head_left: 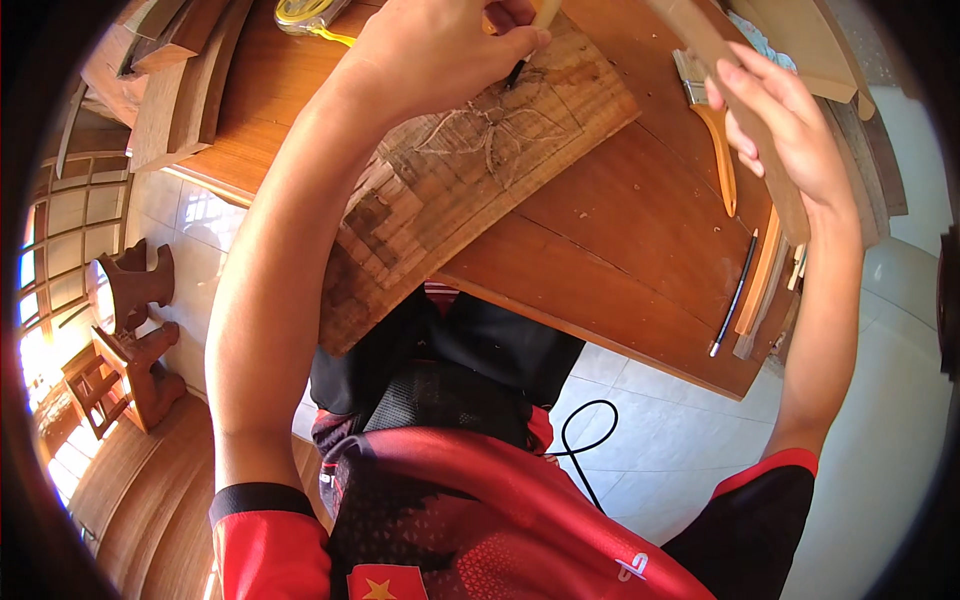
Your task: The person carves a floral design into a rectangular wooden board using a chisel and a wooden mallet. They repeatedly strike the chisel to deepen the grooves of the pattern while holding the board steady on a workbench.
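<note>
Left hand (pixel 440 42) has a narrow grip on a dark-tipped tool (pixel 516 72), point down at the carved board (pixel 430 235), which lies slantwise on the desk (pixel 610 260), one end past the near edge. Right hand (pixel 805 145) holds a blurry wooden bar (pixel 708 38). If that's the striker, I'd tap lightly, follow the line, and watch that overhang for rocking.

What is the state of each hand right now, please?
Left hand: closed, holding a pale-handled tool, dark tip at the wooden board.
Right hand: holding a long wooden bar.
</note>
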{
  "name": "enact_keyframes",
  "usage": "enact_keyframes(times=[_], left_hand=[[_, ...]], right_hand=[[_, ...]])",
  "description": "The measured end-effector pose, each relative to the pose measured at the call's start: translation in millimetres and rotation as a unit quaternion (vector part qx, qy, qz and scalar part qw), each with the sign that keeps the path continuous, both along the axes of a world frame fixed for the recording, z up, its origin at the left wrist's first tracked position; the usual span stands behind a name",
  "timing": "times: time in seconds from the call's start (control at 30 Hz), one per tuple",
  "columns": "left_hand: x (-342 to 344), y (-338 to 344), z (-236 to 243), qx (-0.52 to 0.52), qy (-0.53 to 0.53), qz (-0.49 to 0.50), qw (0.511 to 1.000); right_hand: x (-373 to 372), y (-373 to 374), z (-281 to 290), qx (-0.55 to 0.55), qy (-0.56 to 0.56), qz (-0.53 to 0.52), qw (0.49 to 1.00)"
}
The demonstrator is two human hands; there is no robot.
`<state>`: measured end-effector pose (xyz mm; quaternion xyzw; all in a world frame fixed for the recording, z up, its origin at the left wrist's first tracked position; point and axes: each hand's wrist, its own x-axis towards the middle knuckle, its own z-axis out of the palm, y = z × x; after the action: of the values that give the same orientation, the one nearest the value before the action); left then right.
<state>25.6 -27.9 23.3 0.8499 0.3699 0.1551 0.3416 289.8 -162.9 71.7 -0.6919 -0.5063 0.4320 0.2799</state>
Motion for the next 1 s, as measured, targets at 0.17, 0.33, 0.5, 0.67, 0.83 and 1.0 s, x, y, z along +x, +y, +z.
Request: enact_keyframes(times=[0.17, 0.33, 0.5, 0.67, 0.83, 1.0], left_hand=[[-1.7, 0.4, 1.9, 0.009, -0.006, -0.013, 1.0], [-4.2, -3.1, 7.5, 0.01, 0.004, -0.01, 1.0], [1.2, -8.5, 18.9, -0.02, 0.03, 0.006, 0.999], [-5.4, -6.1, 13.6, -0.007, -0.002, -0.02, 1.0], [-5.5, 0.3, -5.9, 0.015, -0.022, -0.024, 0.999], [-7.5, -4.8, 13.4, -0.027, -0.019, -0.032, 0.999]], right_hand=[[-4.7, -5.0, -3.3, 0.025, 0.01, -0.036, 0.999], [-1.8, -9.8, -6.2, 0.014, 0.02, -0.013, 1.0], [1.9, -9.6, -6.1, 0.019, 0.025, -0.026, 0.999], [-2.6, -11.1, -2.6, 0.054, 0.009, -0.064, 0.996], [-4.2, -9.6, 2.8, 0.011, 0.002, -0.025, 1.0], [3.6, -1.9, 6.7, -0.011, -0.019, -0.004, 1.0]])
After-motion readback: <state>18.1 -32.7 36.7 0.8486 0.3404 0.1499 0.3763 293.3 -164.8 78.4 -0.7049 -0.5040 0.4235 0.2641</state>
